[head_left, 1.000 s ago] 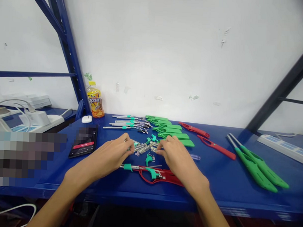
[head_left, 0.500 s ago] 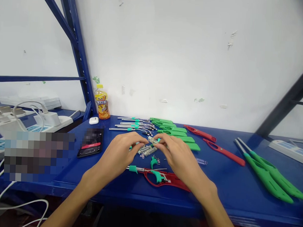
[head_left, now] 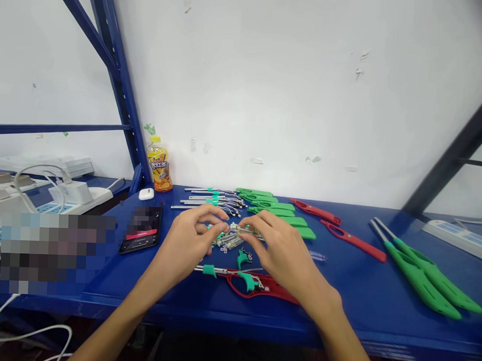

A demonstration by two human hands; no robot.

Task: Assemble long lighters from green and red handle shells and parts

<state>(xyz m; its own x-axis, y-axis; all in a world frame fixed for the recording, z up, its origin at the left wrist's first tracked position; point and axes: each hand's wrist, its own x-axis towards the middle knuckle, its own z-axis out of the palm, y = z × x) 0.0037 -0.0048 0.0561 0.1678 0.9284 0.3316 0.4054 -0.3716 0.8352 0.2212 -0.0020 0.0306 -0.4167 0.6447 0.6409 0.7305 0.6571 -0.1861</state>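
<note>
My right hand (head_left: 276, 242) pinches a small clear part (head_left: 244, 230) between thumb and fingers. Close by on its left, my left hand (head_left: 194, 234) has thumb and fingertips together at the part's end; what they grip is too small to make out. Beneath both hands lie several clear parts (head_left: 234, 242) in a pile. Nearer the table edge, a red lighter shell (head_left: 274, 287) holds a metal rod and a green trigger (head_left: 250, 281). Another green trigger piece (head_left: 242, 258) sits just behind it.
Metal rods with wires (head_left: 212, 202) and green shells (head_left: 274, 205) lie behind my hands. Red shells (head_left: 353, 241) and green lighters (head_left: 423, 271) are to the right. A phone (head_left: 142, 229), white case (head_left: 146, 194) and bottle (head_left: 160, 167) stand or lie left on the blue table (head_left: 161, 299).
The clear part has turned from slanting to nearly level in my right hand. My left fingertips have moved up to its end. The view has shifted slightly.
</note>
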